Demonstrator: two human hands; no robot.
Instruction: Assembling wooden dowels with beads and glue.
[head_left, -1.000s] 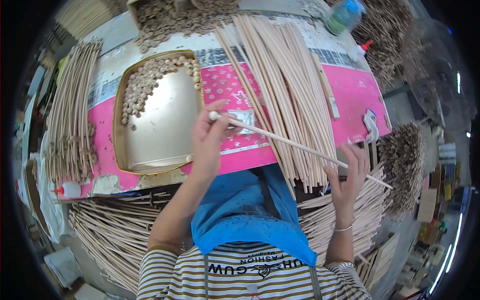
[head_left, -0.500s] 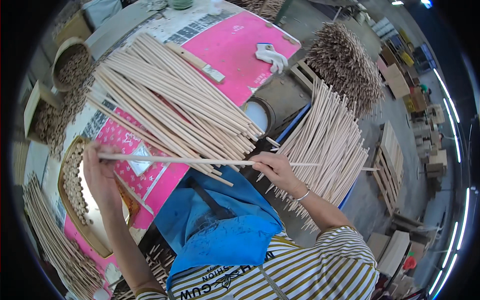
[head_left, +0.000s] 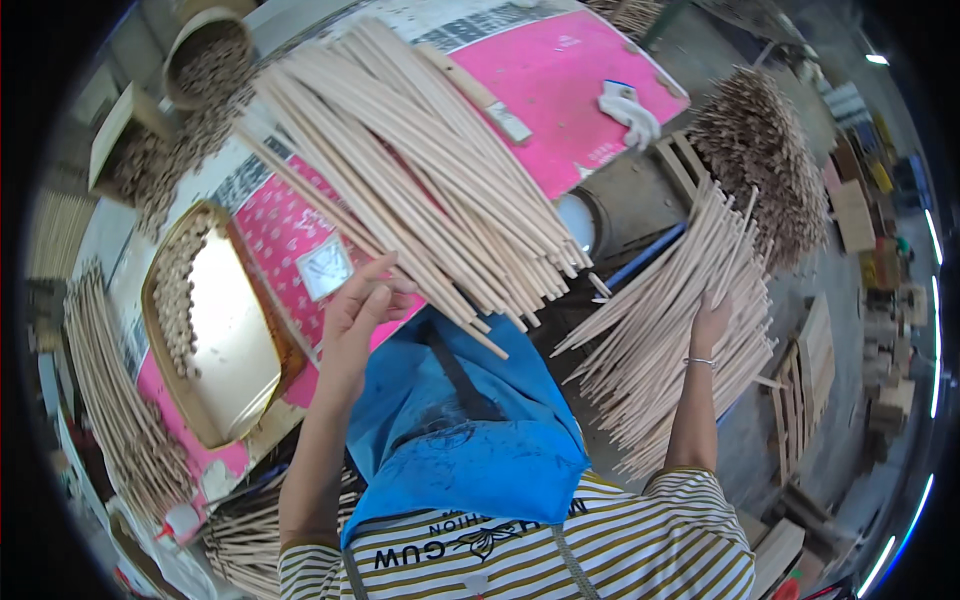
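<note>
On the pink worktop (head_left: 560, 90) a heap of wooden sticks (head_left: 420, 180) was spread, its near edge touched by the open left hand (head_left: 355, 315), while the right hand (head_left: 708, 322) was laid flat on a side stack of sticks (head_left: 670, 330).

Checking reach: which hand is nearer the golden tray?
Left. The left hand hovers just right of the golden tray; the right hand rests on the stick pile far off.
</note>
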